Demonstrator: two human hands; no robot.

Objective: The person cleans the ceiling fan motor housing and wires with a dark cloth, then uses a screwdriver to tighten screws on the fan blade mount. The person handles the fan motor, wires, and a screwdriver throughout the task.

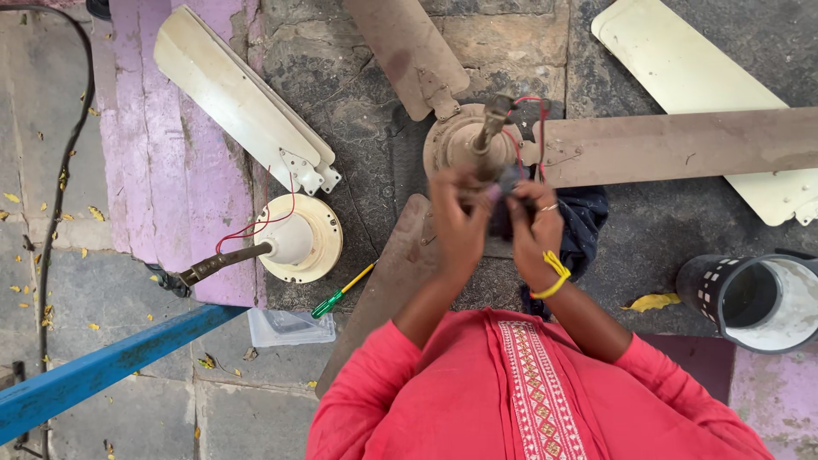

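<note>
A brown ceiling fan lies on the stone floor, its motor housing (456, 140) facing up with a short rod (494, 119) and red wires (540, 128) coming off it. My left hand (460, 217) and my right hand (535, 226), which wears a yellow bangle, meet just in front of the motor. Both pinch a small dark part (509, 181) joined to the wires. My fingers hide most of that part. Brown blades (682, 145) spread to the right, to the top and toward me.
A cream fan motor (302, 238) with a rod and red wire lies at the left, cream blades (239, 102) beside it. A green-and-yellow screwdriver (341, 294), a clear plastic box (290, 328), a blue bar (102, 366), a dark cloth (588, 226) and a black-and-white cylinder (758, 298) lie around.
</note>
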